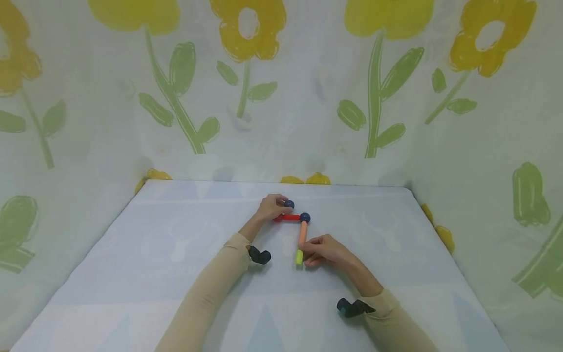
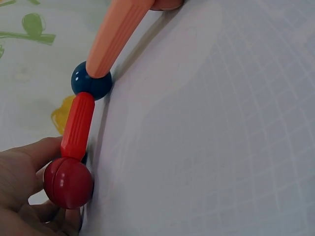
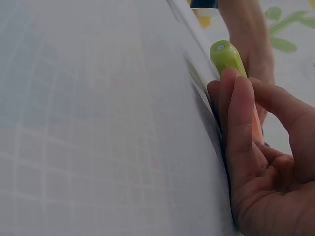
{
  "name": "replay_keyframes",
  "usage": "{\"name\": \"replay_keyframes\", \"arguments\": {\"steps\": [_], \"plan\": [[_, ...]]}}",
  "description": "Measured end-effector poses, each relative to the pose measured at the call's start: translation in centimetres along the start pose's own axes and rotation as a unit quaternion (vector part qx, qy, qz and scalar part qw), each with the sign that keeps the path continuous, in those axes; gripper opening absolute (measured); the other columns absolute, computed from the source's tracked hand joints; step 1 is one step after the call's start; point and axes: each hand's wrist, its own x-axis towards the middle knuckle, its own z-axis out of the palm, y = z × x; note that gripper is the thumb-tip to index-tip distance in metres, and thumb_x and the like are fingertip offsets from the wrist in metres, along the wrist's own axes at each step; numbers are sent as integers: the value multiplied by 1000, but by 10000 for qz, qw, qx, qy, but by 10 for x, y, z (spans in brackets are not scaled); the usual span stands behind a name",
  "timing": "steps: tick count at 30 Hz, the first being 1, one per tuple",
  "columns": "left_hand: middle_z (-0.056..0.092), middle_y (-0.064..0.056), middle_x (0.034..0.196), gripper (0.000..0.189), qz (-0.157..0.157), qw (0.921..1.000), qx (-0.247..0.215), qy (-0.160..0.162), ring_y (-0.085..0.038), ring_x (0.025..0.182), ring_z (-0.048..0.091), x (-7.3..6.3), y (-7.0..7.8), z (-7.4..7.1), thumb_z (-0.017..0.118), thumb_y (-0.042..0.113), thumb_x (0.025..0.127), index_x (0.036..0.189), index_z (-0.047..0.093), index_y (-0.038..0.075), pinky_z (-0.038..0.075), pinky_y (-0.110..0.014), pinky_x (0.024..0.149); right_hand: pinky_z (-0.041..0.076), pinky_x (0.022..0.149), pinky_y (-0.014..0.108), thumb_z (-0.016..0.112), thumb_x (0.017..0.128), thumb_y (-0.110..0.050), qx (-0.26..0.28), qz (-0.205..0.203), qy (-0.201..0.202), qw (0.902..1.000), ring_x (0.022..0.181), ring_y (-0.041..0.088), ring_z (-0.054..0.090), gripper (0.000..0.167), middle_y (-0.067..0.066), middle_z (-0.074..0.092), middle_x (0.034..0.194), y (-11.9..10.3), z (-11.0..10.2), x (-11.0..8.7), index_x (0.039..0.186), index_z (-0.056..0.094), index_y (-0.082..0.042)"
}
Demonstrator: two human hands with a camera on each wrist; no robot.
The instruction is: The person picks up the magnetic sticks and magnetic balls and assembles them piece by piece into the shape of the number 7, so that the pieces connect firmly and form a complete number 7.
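Observation:
My left hand [image 1: 271,207] is at the far middle of the table, its fingers and thumb around a dark blue ball [image 1: 289,205]. Close by that hand is a red ball [image 2: 68,183], joined to a short red magnetic stick [image 2: 78,127]. That stick meets another dark blue ball [image 1: 305,217], from which an orange stick [image 1: 302,232] runs toward me. A yellow-green stick [image 1: 299,258] lies in line with the orange one at its near end. My right hand [image 1: 327,252] pinches the yellow-green stick near where the two meet; its fingers partly cover the join.
The pieces are on a white table [image 1: 211,313] with pale printed patterns. A flower-printed sheet [image 1: 299,117] rises behind the table and along both sides. Each wrist bears a small black camera, the left camera [image 1: 259,255] and right camera [image 1: 354,308].

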Motion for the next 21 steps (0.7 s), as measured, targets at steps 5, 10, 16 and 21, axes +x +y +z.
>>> {"name": "replay_keyframes", "arguments": {"steps": [5,10,16,21], "plan": [[64,-13,126,49,-25,10000,18,1,-26,108,60,0,0,0,75,32,87,129,62,11,55,-36,93,56,62,21,72,87,-41,9,-42,-41,10000,63,11,68,50,6,72,84,0,-1,0,114,69,0],[64,-13,125,50,-39,10000,42,71,-26,109,60,-2,0,-1,74,33,87,129,62,10,54,-36,94,56,60,20,71,89,-39,19,-126,-38,9999,61,10,67,49,5,72,81,1,0,-1,115,68,2],[64,-14,125,49,-87,9998,-76,132,-27,112,59,-5,0,-2,74,33,87,129,62,9,53,-37,96,56,59,20,70,89,-40,-32,-133,5,9999,60,9,67,49,5,72,80,1,1,-3,114,68,2],[64,-13,125,50,-79,9995,-244,155,-28,112,59,-5,-2,-4,74,33,87,129,61,10,54,-37,95,56,59,21,70,88,-42,-185,-128,86,9997,60,10,67,50,6,72,80,1,1,-2,115,69,0]]}}
